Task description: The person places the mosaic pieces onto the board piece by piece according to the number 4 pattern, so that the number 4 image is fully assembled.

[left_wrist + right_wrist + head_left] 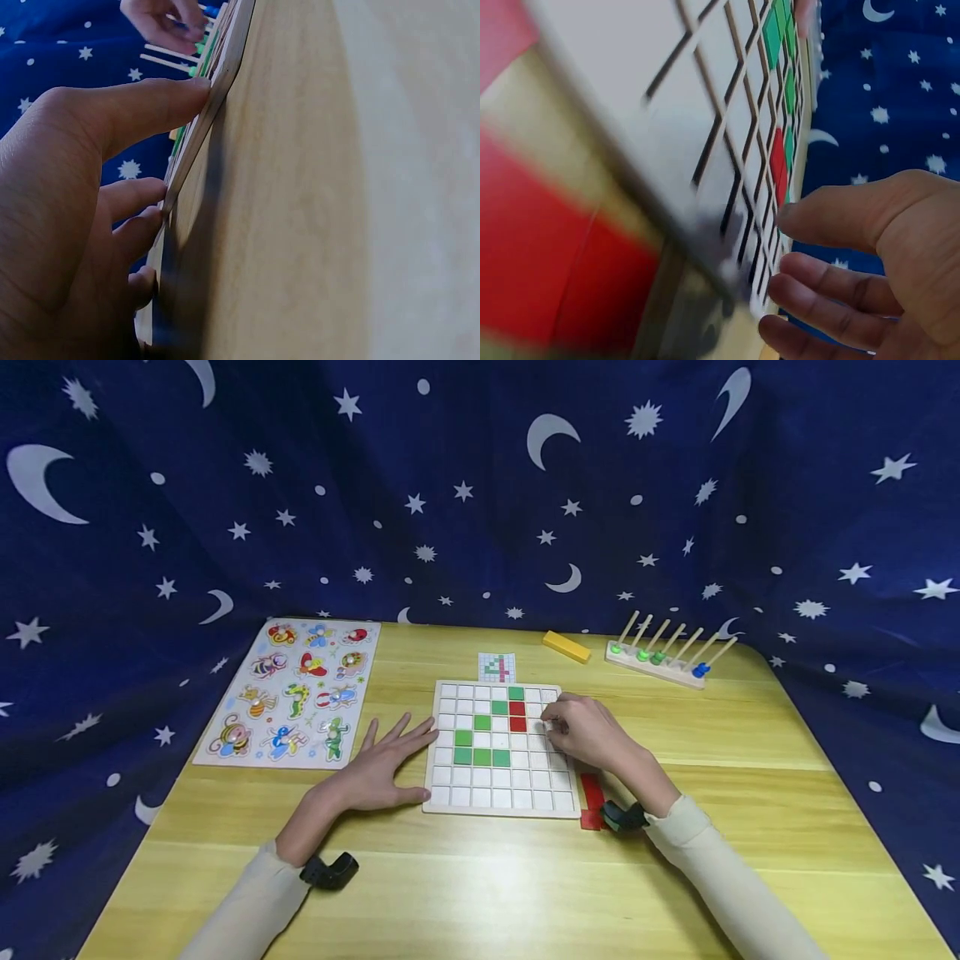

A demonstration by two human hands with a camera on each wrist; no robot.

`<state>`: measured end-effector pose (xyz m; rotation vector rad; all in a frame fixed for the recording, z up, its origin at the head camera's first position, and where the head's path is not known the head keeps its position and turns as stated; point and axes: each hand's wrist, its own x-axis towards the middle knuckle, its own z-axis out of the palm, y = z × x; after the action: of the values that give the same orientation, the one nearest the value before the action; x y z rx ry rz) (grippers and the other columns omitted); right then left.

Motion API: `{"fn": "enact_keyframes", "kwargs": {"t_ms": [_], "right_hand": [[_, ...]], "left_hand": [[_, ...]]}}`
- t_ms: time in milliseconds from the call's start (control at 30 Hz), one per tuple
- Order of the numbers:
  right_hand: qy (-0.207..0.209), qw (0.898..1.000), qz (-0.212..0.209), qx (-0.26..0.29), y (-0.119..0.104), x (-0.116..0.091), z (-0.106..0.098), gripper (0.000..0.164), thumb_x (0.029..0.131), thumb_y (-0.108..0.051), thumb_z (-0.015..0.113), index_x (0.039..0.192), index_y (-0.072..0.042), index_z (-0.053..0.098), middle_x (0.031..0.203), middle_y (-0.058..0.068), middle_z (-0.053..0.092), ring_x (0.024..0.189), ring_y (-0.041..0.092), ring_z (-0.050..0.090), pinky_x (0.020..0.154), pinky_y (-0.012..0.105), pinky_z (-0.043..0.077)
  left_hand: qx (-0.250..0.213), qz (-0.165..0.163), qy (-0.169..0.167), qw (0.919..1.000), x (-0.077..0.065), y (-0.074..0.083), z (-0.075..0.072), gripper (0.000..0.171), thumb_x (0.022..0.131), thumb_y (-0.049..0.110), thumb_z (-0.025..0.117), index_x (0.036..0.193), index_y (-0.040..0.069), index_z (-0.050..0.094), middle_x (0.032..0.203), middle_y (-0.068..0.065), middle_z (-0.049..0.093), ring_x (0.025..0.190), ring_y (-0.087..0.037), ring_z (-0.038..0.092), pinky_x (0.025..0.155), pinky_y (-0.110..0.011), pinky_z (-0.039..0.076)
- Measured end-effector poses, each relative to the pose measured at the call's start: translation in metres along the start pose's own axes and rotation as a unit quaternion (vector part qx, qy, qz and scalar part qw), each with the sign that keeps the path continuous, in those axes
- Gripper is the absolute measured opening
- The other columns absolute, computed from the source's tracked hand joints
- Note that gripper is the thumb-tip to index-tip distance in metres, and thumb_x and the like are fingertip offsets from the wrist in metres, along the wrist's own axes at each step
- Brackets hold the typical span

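Observation:
A white wooden grid board (480, 797) lies on the table with several green tiles (482, 757) and two red tiles (517, 724) set in its squares. Spread along the board's left edge is my left hand (378, 772); its thumb and fingertips touch the rim. Over the right part of the board, my right hand (588, 731) has bent fingers close to the red tiles. In the right wrist view, the thumb (840, 217) is near a red tile (778, 165); whether anything is pinched behind it cannot be seen. Loose red tiles (592, 793) lie beside the board's right edge.
A small pattern card (497, 667) lies behind the board. An insect puzzle board (288, 693) is on the left. At the back right are a yellow block (566, 647) and a wooden peg stand (656, 670) with beads. A starry blue cloth (480, 485) hangs behind.

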<state>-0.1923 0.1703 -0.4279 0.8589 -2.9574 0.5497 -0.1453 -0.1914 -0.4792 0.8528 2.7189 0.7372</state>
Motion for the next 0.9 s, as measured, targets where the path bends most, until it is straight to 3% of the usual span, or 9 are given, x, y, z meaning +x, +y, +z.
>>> {"fn": "enact_keyframes", "kwargs": {"t_ms": [433,733,900], "right_hand": [[-0.010,0.999,0.039,-0.030,0.033,-0.034,-0.011,0.026,0.075,-0.003,0.079,0.101,-0.001,0.076,0.087,0.007,0.066,0.070,0.018,0.054,0.063,0.040,0.050],[-0.039,0.997,0.062,-0.039,0.037,-0.047,-0.013,0.027,0.076,-0.010,0.080,0.102,-0.003,0.075,0.084,0.004,0.063,0.070,0.019,0.051,0.064,0.038,0.047],[-0.068,0.995,0.053,-0.042,0.037,-0.052,-0.017,0.027,0.073,-0.007,0.080,0.099,-0.004,0.075,0.084,0.003,0.060,0.072,0.019,0.051,0.065,0.037,0.046]], "left_hand": [[0.004,0.003,0.007,1.0000,-0.002,0.000,0.000,0.090,0.085,0.054,0.072,0.158,0.022,0.032,0.166,0.004,0.018,0.152,-0.029,0.004,0.114,-0.063,-0.011],[0.005,0.006,0.006,1.0000,-0.001,0.001,0.000,0.090,0.085,0.055,0.071,0.159,0.022,0.032,0.166,0.004,0.017,0.152,-0.029,0.004,0.114,-0.063,-0.012],[0.003,0.004,0.004,1.0000,0.000,-0.002,0.000,0.090,0.085,0.055,0.071,0.159,0.023,0.031,0.166,0.004,0.017,0.152,-0.028,0.003,0.114,-0.062,-0.012]]}}
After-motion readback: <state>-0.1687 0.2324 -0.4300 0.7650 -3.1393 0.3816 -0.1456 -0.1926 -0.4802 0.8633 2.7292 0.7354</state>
